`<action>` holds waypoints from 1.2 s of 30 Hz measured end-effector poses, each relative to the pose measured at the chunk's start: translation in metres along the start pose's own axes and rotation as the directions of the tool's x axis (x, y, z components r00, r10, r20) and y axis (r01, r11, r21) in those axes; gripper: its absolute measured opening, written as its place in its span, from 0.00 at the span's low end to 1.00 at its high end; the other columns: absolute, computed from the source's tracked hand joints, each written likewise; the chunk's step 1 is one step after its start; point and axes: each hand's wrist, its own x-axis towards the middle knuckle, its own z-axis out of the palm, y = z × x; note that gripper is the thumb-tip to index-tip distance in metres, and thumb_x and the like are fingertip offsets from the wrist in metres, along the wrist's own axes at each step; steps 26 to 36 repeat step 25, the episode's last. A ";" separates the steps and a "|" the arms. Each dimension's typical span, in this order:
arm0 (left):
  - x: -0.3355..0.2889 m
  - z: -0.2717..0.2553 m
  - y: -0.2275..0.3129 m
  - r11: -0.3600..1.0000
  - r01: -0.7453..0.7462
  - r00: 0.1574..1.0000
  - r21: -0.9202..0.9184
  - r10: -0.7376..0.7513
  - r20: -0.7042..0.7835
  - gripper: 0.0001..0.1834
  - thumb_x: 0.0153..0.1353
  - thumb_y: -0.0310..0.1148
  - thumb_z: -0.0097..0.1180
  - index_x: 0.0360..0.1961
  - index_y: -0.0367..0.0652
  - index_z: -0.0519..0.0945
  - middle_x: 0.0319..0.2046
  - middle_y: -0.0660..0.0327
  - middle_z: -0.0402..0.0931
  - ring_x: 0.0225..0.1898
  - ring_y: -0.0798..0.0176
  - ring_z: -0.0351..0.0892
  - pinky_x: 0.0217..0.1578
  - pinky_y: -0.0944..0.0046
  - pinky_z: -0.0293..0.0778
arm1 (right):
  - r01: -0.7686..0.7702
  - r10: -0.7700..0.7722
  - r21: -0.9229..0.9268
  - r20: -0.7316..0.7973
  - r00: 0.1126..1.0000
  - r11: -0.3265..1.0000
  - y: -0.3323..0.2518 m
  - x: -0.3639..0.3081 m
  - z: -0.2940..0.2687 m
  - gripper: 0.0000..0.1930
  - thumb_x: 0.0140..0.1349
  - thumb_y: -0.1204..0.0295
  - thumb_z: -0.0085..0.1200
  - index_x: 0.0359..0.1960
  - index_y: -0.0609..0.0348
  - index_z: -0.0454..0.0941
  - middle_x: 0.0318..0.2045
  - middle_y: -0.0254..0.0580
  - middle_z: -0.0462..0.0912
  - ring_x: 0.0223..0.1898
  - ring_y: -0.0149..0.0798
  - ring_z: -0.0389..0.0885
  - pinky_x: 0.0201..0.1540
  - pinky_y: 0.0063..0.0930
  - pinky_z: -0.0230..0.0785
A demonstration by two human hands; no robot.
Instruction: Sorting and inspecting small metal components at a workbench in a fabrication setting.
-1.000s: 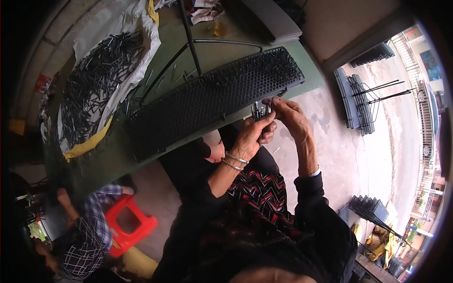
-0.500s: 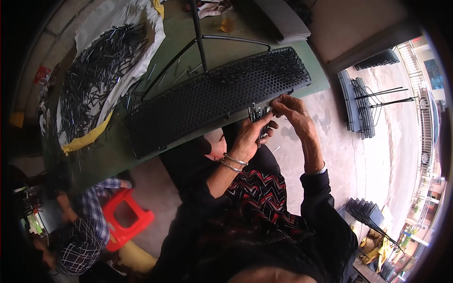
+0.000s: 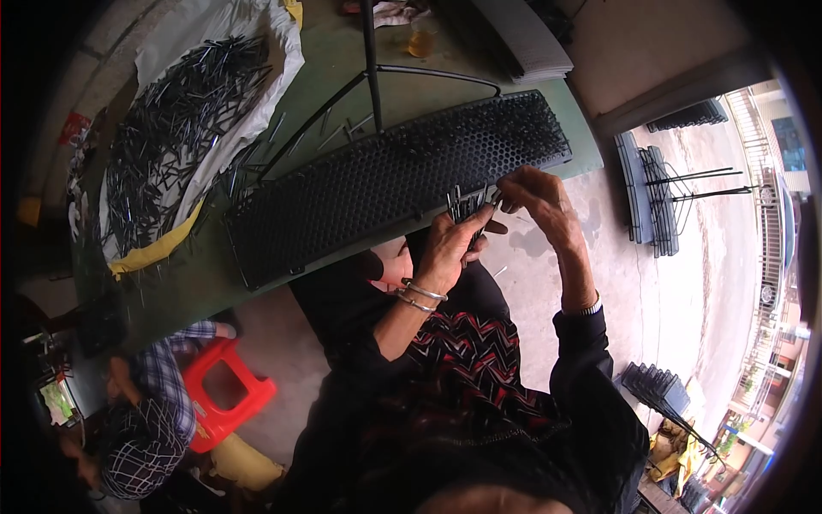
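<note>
My left hand (image 3: 443, 261), with two silver bangles at the wrist, is closed around a bundle of thin metal rods (image 3: 463, 208) that stand up out of the fist. Close beside the bundle's top, my right hand (image 3: 544, 206) is pinched on the end of what looks like one short metal rod; the fingers partly hide it. Just beyond both hands lies a long black perforated panel (image 3: 342, 199), full of small round holes. Small dark pieces crowd its far right part. Neither hand touches the panel.
An opened white sack (image 3: 287, 60) heaped with dark rods (image 3: 171, 137) lies left on the green table (image 3: 163, 304). A black metal frame (image 3: 370, 86) rises behind the panel. A red stool (image 3: 224, 420) and another person (image 3: 145, 445) are lower left. Dark racks (image 3: 659, 201) stand right.
My right hand has shifted slightly right, still pinched beside the bundle. The rods in my left hand have fanned a little. The whole view has shifted slightly.
</note>
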 end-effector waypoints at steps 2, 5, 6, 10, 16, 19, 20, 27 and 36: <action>0.000 -0.002 0.000 0.998 0.043 0.999 0.052 -0.041 -0.034 0.09 0.61 0.36 0.58 0.37 0.42 0.78 0.24 0.59 0.78 0.16 0.78 0.62 0.14 0.79 0.51 | 0.018 -0.019 -0.021 -0.017 1.000 1.000 -0.002 0.002 0.000 0.09 0.62 0.71 0.53 0.35 0.67 0.77 0.26 0.38 0.79 0.29 0.30 0.78 0.34 0.23 0.71; 0.001 -0.006 -0.003 0.999 0.030 0.998 0.019 -0.029 -0.046 0.10 0.60 0.35 0.58 0.38 0.40 0.78 0.23 0.60 0.77 0.16 0.78 0.61 0.14 0.78 0.51 | 0.028 -0.031 -0.023 -0.111 0.993 0.999 -0.009 0.006 0.001 0.08 0.62 0.74 0.50 0.33 0.68 0.76 0.26 0.41 0.81 0.27 0.31 0.79 0.31 0.23 0.72; 0.001 -0.008 -0.004 0.999 0.029 0.998 0.018 -0.028 -0.048 0.10 0.60 0.35 0.58 0.38 0.40 0.78 0.23 0.60 0.77 0.16 0.78 0.61 0.14 0.78 0.51 | 0.099 -0.106 -0.046 -0.194 0.975 0.994 -0.009 0.009 0.000 0.08 0.63 0.74 0.49 0.33 0.69 0.75 0.26 0.42 0.82 0.27 0.31 0.80 0.30 0.23 0.72; 0.002 -0.008 -0.006 0.996 0.028 0.999 -0.088 -0.032 -0.039 0.10 0.61 0.33 0.57 0.39 0.37 0.78 0.24 0.59 0.76 0.18 0.76 0.64 0.15 0.77 0.55 | 0.209 -0.255 -0.154 -0.405 0.878 0.966 -0.012 0.025 -0.003 0.07 0.63 0.74 0.49 0.34 0.66 0.75 0.25 0.42 0.83 0.26 0.31 0.81 0.28 0.24 0.72; 0.006 -0.007 -0.015 0.975 0.032 0.999 -0.221 -0.031 0.009 0.09 0.63 0.30 0.54 0.41 0.37 0.77 0.30 0.56 0.78 0.25 0.74 0.69 0.20 0.75 0.62 | 0.268 -0.458 -0.395 -0.543 0.704 0.879 0.004 0.059 0.006 0.05 0.62 0.75 0.49 0.36 0.62 0.76 0.25 0.42 0.83 0.26 0.32 0.82 0.30 0.24 0.72; 0.006 -0.007 -0.014 0.972 0.049 0.999 -0.228 -0.046 0.022 0.09 0.63 0.30 0.54 0.42 0.37 0.77 0.33 0.55 0.79 0.27 0.73 0.71 0.22 0.75 0.65 | 0.213 -0.613 -0.659 -0.464 0.640 0.721 0.015 0.070 0.004 0.05 0.63 0.75 0.50 0.36 0.60 0.77 0.25 0.43 0.83 0.25 0.33 0.82 0.30 0.25 0.72; 0.006 -0.006 -0.013 0.971 0.066 0.998 -0.230 -0.065 0.012 0.10 0.63 0.30 0.54 0.42 0.37 0.77 0.34 0.54 0.79 0.28 0.72 0.72 0.23 0.75 0.67 | 0.214 -0.613 -0.659 -0.462 0.641 0.721 0.016 0.070 0.004 0.05 0.63 0.75 0.50 0.36 0.60 0.77 0.25 0.43 0.83 0.25 0.33 0.82 0.30 0.25 0.72; 0.004 -0.005 -0.013 0.970 0.067 0.998 -0.235 -0.069 -0.001 0.12 0.62 0.31 0.55 0.44 0.36 0.76 0.36 0.53 0.80 0.32 0.71 0.75 0.28 0.72 0.74 | 0.191 -0.482 -0.545 -0.461 0.745 0.817 0.008 0.065 0.003 0.05 0.61 0.74 0.53 0.38 0.59 0.77 0.28 0.45 0.83 0.31 0.38 0.84 0.31 0.27 0.72; 0.004 -0.005 -0.013 0.970 0.067 0.998 -0.235 -0.069 -0.001 0.12 0.62 0.31 0.55 0.44 0.36 0.76 0.36 0.53 0.80 0.32 0.71 0.75 0.28 0.72 0.74 | 0.191 -0.482 -0.545 -0.461 0.745 0.817 0.008 0.065 0.003 0.05 0.61 0.74 0.53 0.38 0.59 0.77 0.28 0.45 0.83 0.31 0.38 0.84 0.31 0.27 0.72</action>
